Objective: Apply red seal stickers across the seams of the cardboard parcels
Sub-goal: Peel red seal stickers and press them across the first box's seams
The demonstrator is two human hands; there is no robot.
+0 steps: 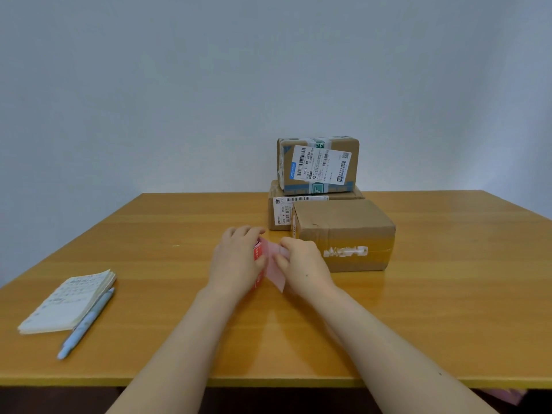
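Table edge: the wooden table [418, 339] fills the lower half of the frame, and both bare forearms reach in from the bottom centre.
Notebook and pen: at lower left lie a small written-in notebook [70, 301] and, touching its right side, a pale blue pen [86, 322]; neither belongs to the job.
Left hand: the left hand [236, 264], just left of centre, is wrapped around a roll of red seal stickers [257, 253]; only a sliver of red shows between the fingers.
Right hand: the right hand [304, 267], just right of centre, pinches the pale pink backing strip [276, 268] that trails from the roll, thumb and fingers pressed together on it.
Step in hand: by my reading, a sticker is being peeled off the strip; whether one is already free I cannot tell.
Nearest parcel: a plain cardboard parcel [343, 234] sits just beyond the right hand, with brown tape and a torn white label remnant on its front face. No red seal shows on it.
Rear parcels: behind it a flat labelled parcel [279, 213] carries a taped parcel with a shipping label [318, 164], against the wall at centre frame.
Next move: probably lift the sticker clear without curling it, then press it flat across the nearest parcel's taped seam.
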